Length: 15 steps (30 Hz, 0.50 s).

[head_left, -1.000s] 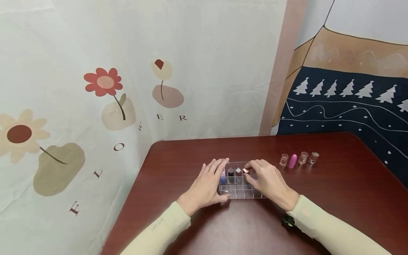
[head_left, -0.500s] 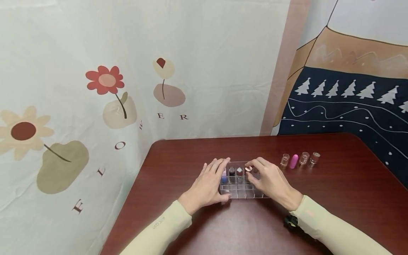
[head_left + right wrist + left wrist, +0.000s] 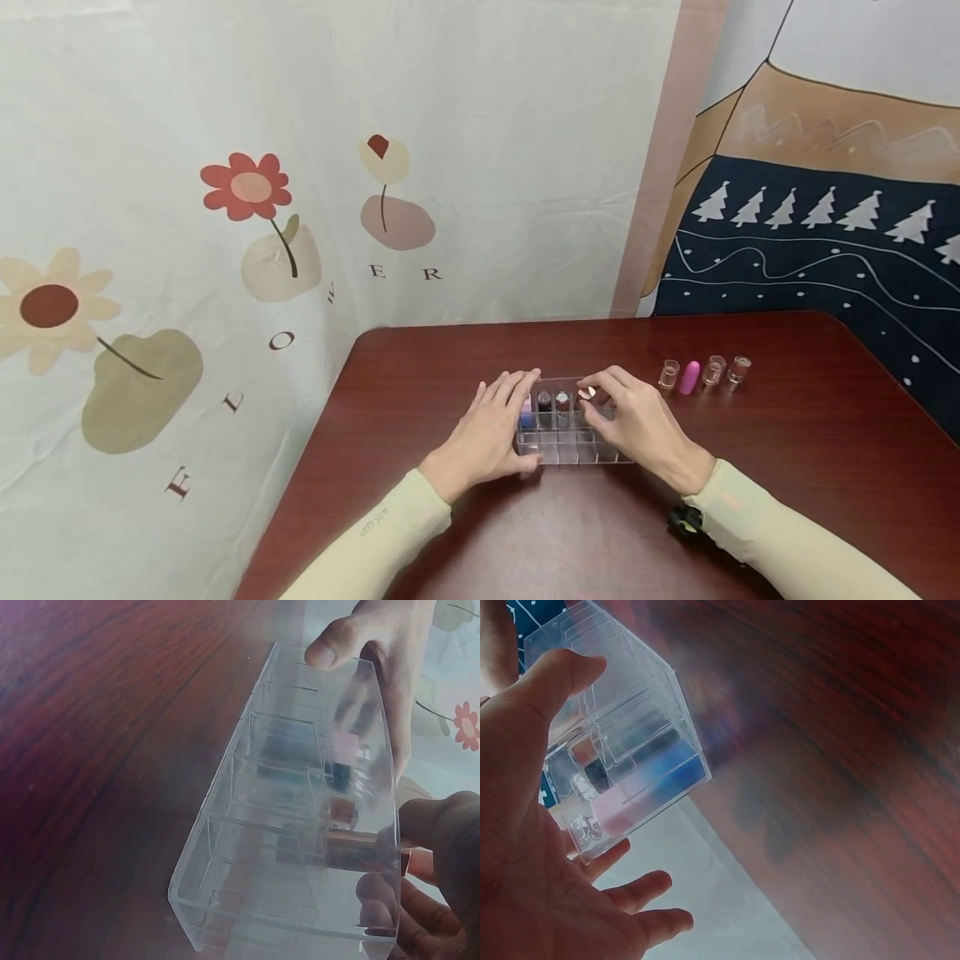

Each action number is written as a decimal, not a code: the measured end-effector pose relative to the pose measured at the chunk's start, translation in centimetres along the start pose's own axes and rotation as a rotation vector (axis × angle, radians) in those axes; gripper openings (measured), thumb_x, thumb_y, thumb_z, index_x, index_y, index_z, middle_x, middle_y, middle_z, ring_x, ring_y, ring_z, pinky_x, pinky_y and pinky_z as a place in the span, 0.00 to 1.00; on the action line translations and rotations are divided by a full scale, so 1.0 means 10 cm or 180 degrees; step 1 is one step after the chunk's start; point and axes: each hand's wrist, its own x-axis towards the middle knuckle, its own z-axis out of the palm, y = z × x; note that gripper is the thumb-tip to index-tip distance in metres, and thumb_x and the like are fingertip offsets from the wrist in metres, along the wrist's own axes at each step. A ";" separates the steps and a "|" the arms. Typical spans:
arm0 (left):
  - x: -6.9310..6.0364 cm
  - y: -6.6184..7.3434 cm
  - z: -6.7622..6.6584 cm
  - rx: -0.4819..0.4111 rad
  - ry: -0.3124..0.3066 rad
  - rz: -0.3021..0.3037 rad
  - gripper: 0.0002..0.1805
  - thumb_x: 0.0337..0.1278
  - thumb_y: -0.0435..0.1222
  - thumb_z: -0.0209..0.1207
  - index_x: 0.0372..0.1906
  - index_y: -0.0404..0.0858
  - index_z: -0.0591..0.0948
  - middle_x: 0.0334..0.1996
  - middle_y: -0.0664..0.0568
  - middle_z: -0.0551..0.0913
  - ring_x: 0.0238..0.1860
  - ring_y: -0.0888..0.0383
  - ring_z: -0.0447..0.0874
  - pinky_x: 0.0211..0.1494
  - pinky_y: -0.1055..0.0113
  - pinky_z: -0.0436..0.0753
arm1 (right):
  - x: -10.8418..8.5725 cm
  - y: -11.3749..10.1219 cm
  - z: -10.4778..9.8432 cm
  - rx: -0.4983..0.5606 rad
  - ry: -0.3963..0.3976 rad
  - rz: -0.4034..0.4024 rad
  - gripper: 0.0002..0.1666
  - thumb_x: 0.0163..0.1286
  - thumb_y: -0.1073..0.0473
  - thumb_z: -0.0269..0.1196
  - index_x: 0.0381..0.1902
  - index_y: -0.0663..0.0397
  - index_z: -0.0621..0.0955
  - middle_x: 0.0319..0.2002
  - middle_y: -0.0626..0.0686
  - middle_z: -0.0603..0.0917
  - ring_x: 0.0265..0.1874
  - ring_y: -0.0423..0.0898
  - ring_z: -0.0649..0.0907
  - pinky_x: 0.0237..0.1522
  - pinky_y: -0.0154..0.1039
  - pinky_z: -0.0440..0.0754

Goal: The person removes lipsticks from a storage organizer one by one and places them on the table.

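A clear compartment organizer [image 3: 558, 454] stands on the table. My left hand [image 3: 483, 433] holds its left end, thumb at the front and fingers spread toward the back. A pink-and-blue tube [image 3: 641, 791], a dark tube [image 3: 544, 403] and a tube with a pale top [image 3: 562, 402] stand in the back row. My right hand [image 3: 641, 425] pinches the top of a shiny copper-coloured lipstick tube [image 3: 352, 847] at the back row, right of the others. In the right wrist view its lower part shows through the clear wall. Its bottom end is blurred.
Several small things stand in a row at the back right of the brown table [image 3: 570, 533]: clear cylinders [image 3: 714, 372] and a magenta bullet-shaped tube [image 3: 690, 378]. A printed curtain [image 3: 510, 167] hangs behind the table. The front compartments show no tubes.
My right hand has shifted slightly right and up with the copper-coloured tube, whose shiny top shows more. My left hand has stayed on the organizer.
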 end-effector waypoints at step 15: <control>0.00 0.01 0.00 0.0006 0.0023 -0.0008 0.72 0.56 0.62 0.84 0.97 0.46 0.54 0.90 0.45 0.68 0.90 0.32 0.70 0.89 0.27 0.74 | 0.03 -0.02 -0.09 -0.0001 0.0189 -0.0189 0.23 0.58 0.72 0.86 0.51 0.57 0.92 0.42 0.51 0.92 0.33 0.41 0.92 0.36 0.38 0.95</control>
